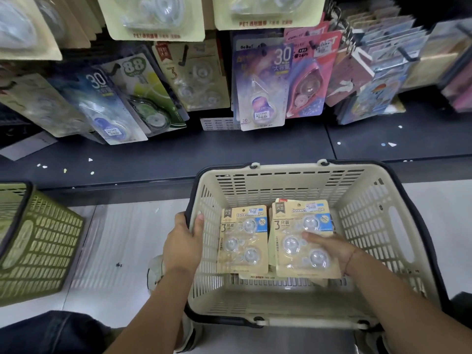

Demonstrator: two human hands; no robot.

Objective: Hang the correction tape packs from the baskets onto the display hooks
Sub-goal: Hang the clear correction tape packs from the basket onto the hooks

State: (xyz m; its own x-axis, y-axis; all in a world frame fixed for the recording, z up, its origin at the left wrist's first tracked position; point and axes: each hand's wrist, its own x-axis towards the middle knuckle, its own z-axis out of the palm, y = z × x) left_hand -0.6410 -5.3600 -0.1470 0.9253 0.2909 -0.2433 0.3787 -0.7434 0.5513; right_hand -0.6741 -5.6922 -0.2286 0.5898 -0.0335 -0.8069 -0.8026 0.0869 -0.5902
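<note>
Head view. Step: pick-up, nothing on its way to a hook yet. Beige basket (281,185) sits on the floor in front of the display, holding two stacks of correction tape packs side by side: left stack (242,238) and right stack (306,226).

Left hand (182,241) grips the basket's left rim, fingers curled over the edge, steadying it. Right hand (332,247) lies on the top pack of the right stack with fingers straight across its blister face. The thumb is hidden, so I cannot tell if it already pinches the card edge.

Next move, as a judgement:
- get the thumb under the top card and lift one pack only
- turn it upright
- thread its hang hole onto the display hook (183,57), where a matching three-roll pack (201,80) already hangs

Around:
- green basket (43,241) well to the left on the floor, tilted, contents not visible
- purple pack (260,93) and pink pack (306,80) on neighbouring hooks
- notebooks (370,72) further right
- dark shelf ledge (178,154) below the rack, with paper scraps on it

In the way:
- the hanging packs overlap closely, so the target hook's tip is partly covered
- the stacked cards may lift together
- the basket's far wall stands between the stacks and the rack
</note>
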